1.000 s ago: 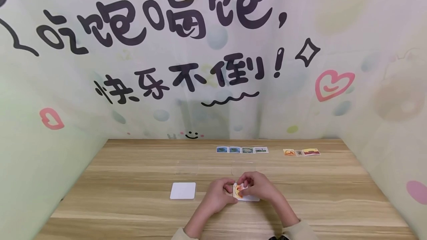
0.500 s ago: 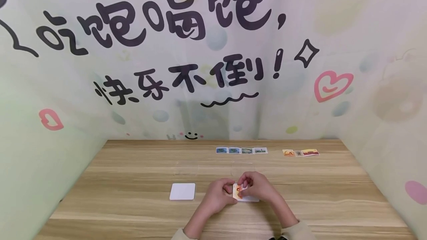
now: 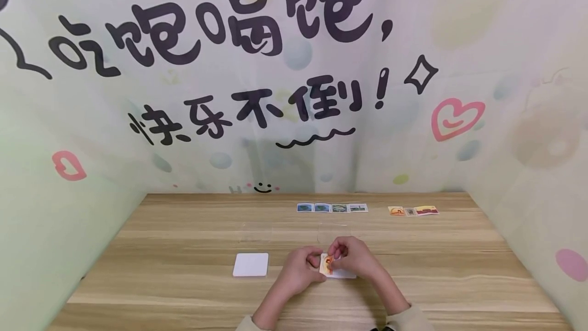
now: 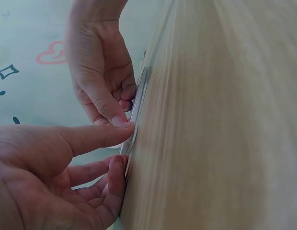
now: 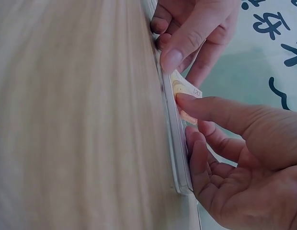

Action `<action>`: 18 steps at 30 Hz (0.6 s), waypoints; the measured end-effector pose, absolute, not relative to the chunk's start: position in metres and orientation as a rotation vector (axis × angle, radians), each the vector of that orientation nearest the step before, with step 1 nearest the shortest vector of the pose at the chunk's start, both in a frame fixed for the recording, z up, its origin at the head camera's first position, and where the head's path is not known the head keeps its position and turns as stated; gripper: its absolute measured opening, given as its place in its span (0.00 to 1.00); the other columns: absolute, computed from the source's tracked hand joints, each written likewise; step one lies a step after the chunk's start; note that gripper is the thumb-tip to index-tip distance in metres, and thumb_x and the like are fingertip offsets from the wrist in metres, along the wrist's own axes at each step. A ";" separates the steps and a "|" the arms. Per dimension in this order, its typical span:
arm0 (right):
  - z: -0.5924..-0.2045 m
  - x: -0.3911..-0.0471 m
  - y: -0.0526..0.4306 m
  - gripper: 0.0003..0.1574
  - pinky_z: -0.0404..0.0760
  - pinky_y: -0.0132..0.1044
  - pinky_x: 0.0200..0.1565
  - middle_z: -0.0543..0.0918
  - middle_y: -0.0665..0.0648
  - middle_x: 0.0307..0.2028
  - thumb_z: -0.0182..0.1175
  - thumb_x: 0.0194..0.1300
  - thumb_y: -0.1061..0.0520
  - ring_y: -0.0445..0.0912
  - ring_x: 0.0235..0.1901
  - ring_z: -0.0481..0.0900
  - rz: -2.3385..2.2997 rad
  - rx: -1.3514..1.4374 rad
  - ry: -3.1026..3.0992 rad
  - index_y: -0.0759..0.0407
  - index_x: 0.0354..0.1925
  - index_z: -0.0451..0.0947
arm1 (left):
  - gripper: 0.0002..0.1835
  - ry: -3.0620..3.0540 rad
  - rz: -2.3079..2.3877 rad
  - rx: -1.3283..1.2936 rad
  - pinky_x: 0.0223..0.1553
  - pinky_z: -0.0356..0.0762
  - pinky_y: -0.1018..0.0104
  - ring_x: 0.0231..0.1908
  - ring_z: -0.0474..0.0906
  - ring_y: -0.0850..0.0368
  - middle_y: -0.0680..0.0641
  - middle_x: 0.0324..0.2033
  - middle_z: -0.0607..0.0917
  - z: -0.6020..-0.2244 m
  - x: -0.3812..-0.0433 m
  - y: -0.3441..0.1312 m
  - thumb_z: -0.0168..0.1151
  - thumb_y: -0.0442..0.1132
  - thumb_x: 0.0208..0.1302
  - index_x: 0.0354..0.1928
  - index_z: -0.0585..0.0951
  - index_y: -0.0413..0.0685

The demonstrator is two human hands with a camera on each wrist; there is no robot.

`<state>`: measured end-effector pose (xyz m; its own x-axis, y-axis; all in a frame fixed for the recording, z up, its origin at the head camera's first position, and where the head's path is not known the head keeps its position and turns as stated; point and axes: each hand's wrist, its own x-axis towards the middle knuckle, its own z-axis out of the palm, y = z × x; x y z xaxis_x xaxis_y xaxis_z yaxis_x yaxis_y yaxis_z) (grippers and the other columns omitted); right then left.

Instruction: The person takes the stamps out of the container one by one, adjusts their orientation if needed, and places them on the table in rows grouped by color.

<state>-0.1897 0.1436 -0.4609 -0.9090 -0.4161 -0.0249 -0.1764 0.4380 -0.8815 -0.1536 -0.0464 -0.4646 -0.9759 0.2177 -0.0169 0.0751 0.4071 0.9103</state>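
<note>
In the head view, a flat clear case with a white top (image 3: 346, 274) lies on the table under both hands. My left hand (image 3: 300, 269) holds its left end, thumb at the near edge and fingers at the far edge. Between the thumb and fingers of my right hand (image 3: 356, 259) is a pinched orange-and-yellow stamp (image 3: 326, 264), above the case's left part. The right wrist view shows the stamp (image 5: 183, 87) with its perforated edge, tilted off the case (image 5: 181, 163). My right fingers hide part of the stamp. Other right fingers rest at the case's side.
Left of the hands lies another white-topped case (image 3: 250, 264). Two clear plastic lids (image 3: 257, 232) lie behind the cases. Farther back are a row of several blue and green stamps (image 3: 332, 208) and a row of orange and red stamps (image 3: 413, 211). A printed curtain (image 3: 294, 167) stands behind the table.
Both hands stay in place. The stamp's visible part shifts slightly under the right fingers. The whole head view drifts a few pixels.
</note>
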 end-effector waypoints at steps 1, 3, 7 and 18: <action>-0.461 -0.190 0.144 0.12 0.72 0.31 0.34 0.79 0.53 0.29 0.74 0.52 0.72 0.44 0.31 0.74 -1.462 -0.519 2.454 0.65 0.34 0.81 | 0.28 2.519 1.621 0.259 0.31 0.71 0.72 0.28 0.71 0.61 0.48 0.29 0.79 -0.465 -0.154 -0.046 0.78 0.21 0.48 0.55 0.83 0.27; -0.461 -0.191 0.144 0.11 0.72 0.31 0.34 0.79 0.53 0.28 0.74 0.53 0.72 0.44 0.31 0.74 -1.465 -0.527 2.453 0.66 0.33 0.81 | 0.28 2.515 1.620 0.251 0.31 0.71 0.72 0.29 0.71 0.61 0.48 0.30 0.79 -0.465 -0.154 -0.046 0.78 0.21 0.48 0.55 0.83 0.27; -0.461 -0.192 0.147 0.09 0.72 0.31 0.33 0.80 0.52 0.28 0.73 0.56 0.69 0.44 0.30 0.74 -1.468 -0.541 2.456 0.66 0.33 0.81 | 0.28 2.513 1.630 0.263 0.32 0.72 0.72 0.29 0.71 0.60 0.48 0.30 0.80 -0.465 -0.154 -0.045 0.77 0.21 0.48 0.55 0.83 0.26; -0.462 -0.196 0.154 0.09 0.71 0.28 0.31 0.79 0.51 0.27 0.72 0.57 0.69 0.43 0.29 0.74 -1.499 -0.567 2.375 0.69 0.35 0.81 | 0.27 2.542 1.602 0.263 0.30 0.69 0.72 0.27 0.70 0.62 0.48 0.30 0.80 -0.464 -0.153 -0.046 0.78 0.21 0.49 0.55 0.84 0.27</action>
<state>-0.1962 0.1539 -0.4623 -0.8853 -0.4645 -0.0228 -0.1793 0.3861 -0.9048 -0.1531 -0.0458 -0.4641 -0.9769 0.2132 -0.0132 0.0800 0.4227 0.9027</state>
